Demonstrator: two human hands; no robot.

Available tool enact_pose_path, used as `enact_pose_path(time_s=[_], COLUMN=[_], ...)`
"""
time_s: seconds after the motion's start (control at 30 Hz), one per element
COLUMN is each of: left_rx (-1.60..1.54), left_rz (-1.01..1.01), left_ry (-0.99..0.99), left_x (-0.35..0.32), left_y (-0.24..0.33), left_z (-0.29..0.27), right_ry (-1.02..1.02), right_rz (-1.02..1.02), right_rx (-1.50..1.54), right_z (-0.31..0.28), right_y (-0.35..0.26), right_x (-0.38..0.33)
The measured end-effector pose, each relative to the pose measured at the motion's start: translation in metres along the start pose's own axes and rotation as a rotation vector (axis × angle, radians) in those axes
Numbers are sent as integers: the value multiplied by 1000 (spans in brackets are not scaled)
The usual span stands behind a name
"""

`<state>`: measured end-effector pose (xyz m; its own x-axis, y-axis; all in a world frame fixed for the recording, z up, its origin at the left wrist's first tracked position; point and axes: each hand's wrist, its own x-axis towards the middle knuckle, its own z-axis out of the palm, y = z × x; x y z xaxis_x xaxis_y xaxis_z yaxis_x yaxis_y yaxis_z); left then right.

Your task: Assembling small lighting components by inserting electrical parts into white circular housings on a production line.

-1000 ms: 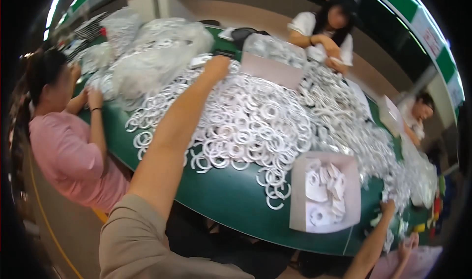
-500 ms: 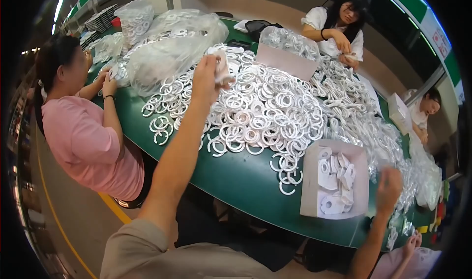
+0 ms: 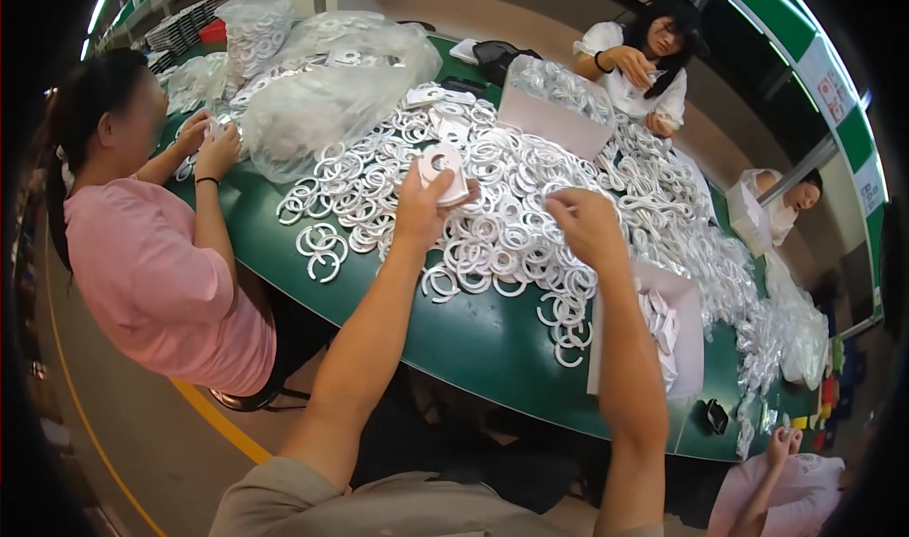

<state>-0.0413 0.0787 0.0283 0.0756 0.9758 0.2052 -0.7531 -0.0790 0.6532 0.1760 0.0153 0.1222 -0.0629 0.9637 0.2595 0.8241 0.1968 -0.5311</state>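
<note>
In my left hand (image 3: 421, 210) is a small stack of flat white plates (image 3: 455, 185), the top one with a round hole. My left thumb lies along the stack's edge. The stack is above a wide heap of white C-shaped rings (image 3: 511, 253). My right hand (image 3: 595, 229) hovers over the heap's right side, fingers curled toward the thumb; whether anything is between the fingertips is not clear. My right forearm crosses an open carton (image 3: 689, 333) holding more white plates (image 3: 660, 333), hiding part of it.
Clear plastic bags (image 3: 312, 125) of white parts lie at the back left. White cable bundles (image 3: 649, 177) and bagged pieces (image 3: 701, 262) spread along the right of the green table (image 3: 473, 348). Another carton (image 3: 559, 125) stands behind the heap. Several co-workers sit around the table.
My left hand has come nearer and right with the stack, turning its face toward me. My right hand has moved from beyond the carton leftward to the ring heap.
</note>
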Motion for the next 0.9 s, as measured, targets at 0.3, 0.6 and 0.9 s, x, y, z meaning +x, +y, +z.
enact_pose_path(time_s=[0.3,0.6,0.9], left_rx=[-166,-15,38], left_rz=[-204,-387,-325], left_ry=[-153,-118,-129], left_x=[7,-1,3], left_y=[-2,0,-7], left_z=[-21,-12,-24], right_ry=[87,363,841], right_rz=[50,140,154], right_rx=[-374,-79,194], right_z=[93,50,43], right_y=[32,23,55], right_x=[49,23,-26])
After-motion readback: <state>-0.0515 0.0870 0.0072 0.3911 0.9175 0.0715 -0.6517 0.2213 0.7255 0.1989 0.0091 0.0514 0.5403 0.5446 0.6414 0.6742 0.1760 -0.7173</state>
